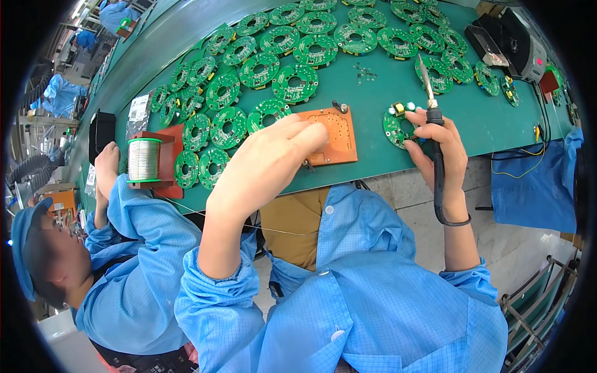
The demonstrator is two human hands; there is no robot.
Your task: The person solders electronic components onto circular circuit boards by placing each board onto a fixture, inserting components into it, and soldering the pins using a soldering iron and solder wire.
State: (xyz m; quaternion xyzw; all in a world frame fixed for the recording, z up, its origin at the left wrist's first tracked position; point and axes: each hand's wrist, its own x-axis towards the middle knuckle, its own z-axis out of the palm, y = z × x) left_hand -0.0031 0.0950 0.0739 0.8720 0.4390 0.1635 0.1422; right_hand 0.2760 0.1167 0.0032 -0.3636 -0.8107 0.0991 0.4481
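My left hand [267, 158] is closed over the left part of an orange fixture plate [342, 140] with recesses and clamps. Its fingertips are hidden behind the hand, so what they hold, if anything, does not show. In my right hand [443, 140] is a soldering iron [438, 161] with a black handle, its metal tip slanting up and away. The same hand's thumb and fingers are at the edge of a round green circuit board [392, 130] fitted with white and yellow parts, right of the fixture.
Many round green circuit boards [314, 50] cover the green table [345, 90]. A solder spool [144, 160] stands on a red-brown holder at left, beside a co-worker in blue [134, 261]. Small loose parts [365, 73] lie mid-table. A soldering station [533, 59] stands far right.
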